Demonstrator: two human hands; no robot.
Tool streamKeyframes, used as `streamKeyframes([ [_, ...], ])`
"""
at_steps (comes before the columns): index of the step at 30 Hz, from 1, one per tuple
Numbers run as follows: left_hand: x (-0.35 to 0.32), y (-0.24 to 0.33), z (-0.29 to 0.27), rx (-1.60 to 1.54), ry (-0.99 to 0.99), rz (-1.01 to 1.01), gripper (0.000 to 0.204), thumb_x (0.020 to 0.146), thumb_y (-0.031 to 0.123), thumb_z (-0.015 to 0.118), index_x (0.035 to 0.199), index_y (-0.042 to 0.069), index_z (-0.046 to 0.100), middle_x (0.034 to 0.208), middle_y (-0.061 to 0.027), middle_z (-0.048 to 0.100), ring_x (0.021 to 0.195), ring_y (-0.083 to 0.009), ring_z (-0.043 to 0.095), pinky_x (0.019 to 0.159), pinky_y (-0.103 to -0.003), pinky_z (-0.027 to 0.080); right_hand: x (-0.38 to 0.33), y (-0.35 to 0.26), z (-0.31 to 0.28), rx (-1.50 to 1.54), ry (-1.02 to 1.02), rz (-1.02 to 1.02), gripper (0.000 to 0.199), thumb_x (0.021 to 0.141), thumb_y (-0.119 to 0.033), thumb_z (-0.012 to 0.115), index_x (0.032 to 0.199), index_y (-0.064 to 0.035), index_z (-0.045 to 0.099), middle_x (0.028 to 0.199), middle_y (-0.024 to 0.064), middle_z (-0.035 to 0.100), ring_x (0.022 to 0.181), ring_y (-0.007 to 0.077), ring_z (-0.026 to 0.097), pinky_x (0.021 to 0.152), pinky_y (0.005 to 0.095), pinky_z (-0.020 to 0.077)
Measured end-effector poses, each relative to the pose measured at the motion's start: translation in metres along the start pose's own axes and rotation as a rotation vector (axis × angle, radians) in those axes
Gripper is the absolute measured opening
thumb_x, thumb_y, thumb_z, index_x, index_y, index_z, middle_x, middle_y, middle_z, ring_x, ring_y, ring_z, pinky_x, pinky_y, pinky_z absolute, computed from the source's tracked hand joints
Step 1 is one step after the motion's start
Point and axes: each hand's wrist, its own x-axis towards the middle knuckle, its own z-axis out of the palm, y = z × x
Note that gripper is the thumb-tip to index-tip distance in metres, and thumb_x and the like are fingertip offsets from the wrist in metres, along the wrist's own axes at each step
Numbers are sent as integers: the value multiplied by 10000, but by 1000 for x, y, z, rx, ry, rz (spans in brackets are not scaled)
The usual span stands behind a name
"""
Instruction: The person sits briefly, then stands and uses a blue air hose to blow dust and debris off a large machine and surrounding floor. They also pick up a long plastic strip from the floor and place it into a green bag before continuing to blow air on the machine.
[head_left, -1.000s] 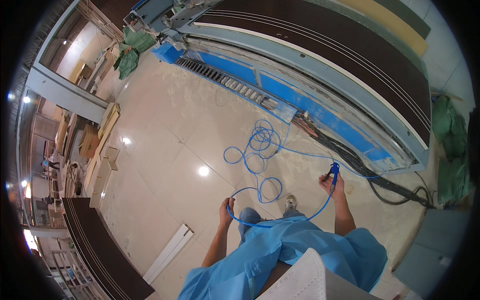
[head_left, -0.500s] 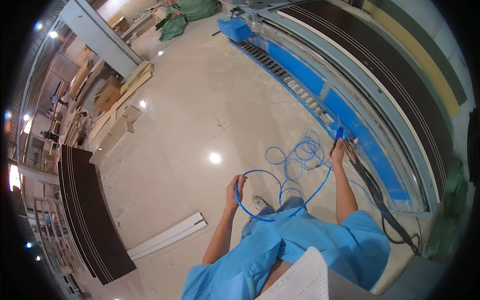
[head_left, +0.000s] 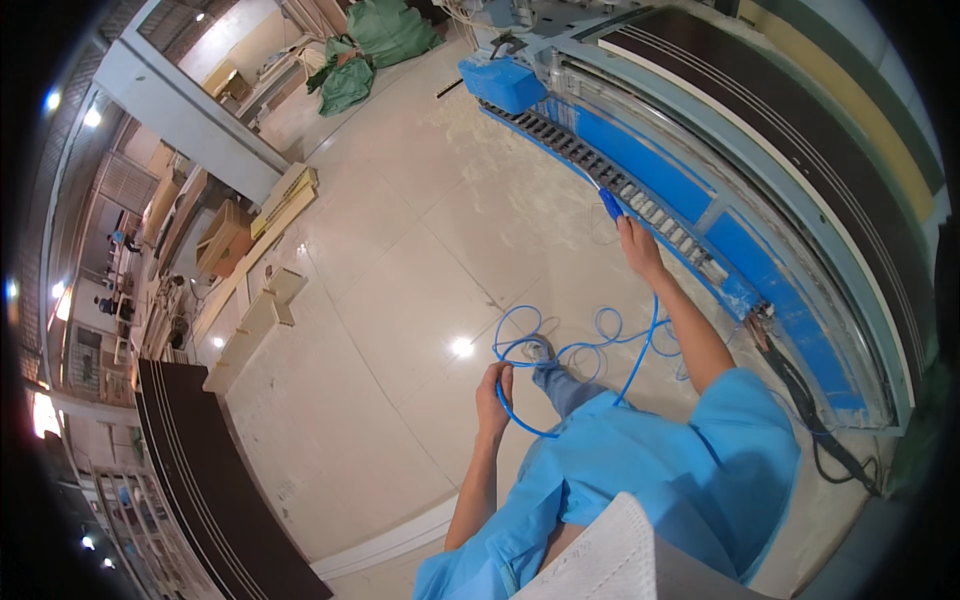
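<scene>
In my right hand [head_left: 638, 246] is a blue air blow gun [head_left: 609, 204], stretched out to the right beside the machine, with its thin tip toward a dark cable chain [head_left: 592, 163] that carries pale dust. My left hand [head_left: 492, 396], lower and nearer my body, is closed around a blue air hose [head_left: 530, 428]. Between the two hands the hose hangs in a slack bend in front of my shirt. More of it lies in loose loops on the floor by my shoe [head_left: 539, 349]. My right fingers partly hide the gun's handle.
Along the right runs a long machine with blue side panels [head_left: 640, 150] and a dark grooved board [head_left: 760, 105] on top. Black cables [head_left: 815, 405] trail from its near end. Another dark board [head_left: 205, 480] stands at left, near wooden pieces [head_left: 262, 315]. Green sacks [head_left: 385, 35] lie far back.
My right hand has carried the air blow gun forward and left along the cable chain. The view has shifted, a foot has stepped forward, and the hose between my hands has changed its bend.
</scene>
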Motion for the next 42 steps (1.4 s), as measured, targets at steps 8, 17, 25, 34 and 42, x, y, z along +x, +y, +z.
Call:
streamKeyframes([
  [8, 171, -39, -100, 174, 31, -242, 266, 964, 263, 588, 947, 6, 654, 763, -136, 668, 722, -200, 636, 674, -324, 490, 260, -46, 39, 444, 457, 275, 632, 1008, -552, 300, 818, -18, 579, 669, 162, 582, 674, 331, 590, 658, 461, 441],
  [17, 369, -87, -125, -124, -135, -168, 213, 937, 240, 640, 964, 32, 676, 745, -76, 682, 674, -103, 599, 617, -272, 473, 533, -145, 64, -117, 539, 201, 691, 1009, -542, 265, 1007, 36, 645, 1049, 322, 631, 1043, 468, 593, 905, 532, 450],
  [25, 596, -78, -178, 115, -433, 139, 188, 895, 284, 656, 985, 122, 689, 821, -119, 715, 687, -262, 689, 607, -348, 525, 657, -227, 101, -493, 454, 332, 630, 1010, -522, 282, 1177, 12, 573, 1112, 277, 645, 1093, 437, 600, 923, 522, 462],
  [34, 809, -94, -207, 106, -673, 317, 133, 873, 228, 666, 967, 137, 689, 869, -74, 730, 564, -234, 649, 577, -343, 513, 788, -209, 142, -422, 601, 466, 677, 1001, -556, 257, 1179, 7, 588, 1123, 302, 630, 1104, 451, 585, 944, 527, 448],
  [42, 1015, -112, -217, 213, -791, 281, 152, 875, 248, 655, 972, 134, 684, 839, -96, 718, 599, -270, 665, 595, -368, 518, 927, -146, 176, -117, 845, 566, 755, 991, -574, 268, 1059, 67, 660, 1139, 335, 608, 1129, 477, 557, 971, 530, 422],
])
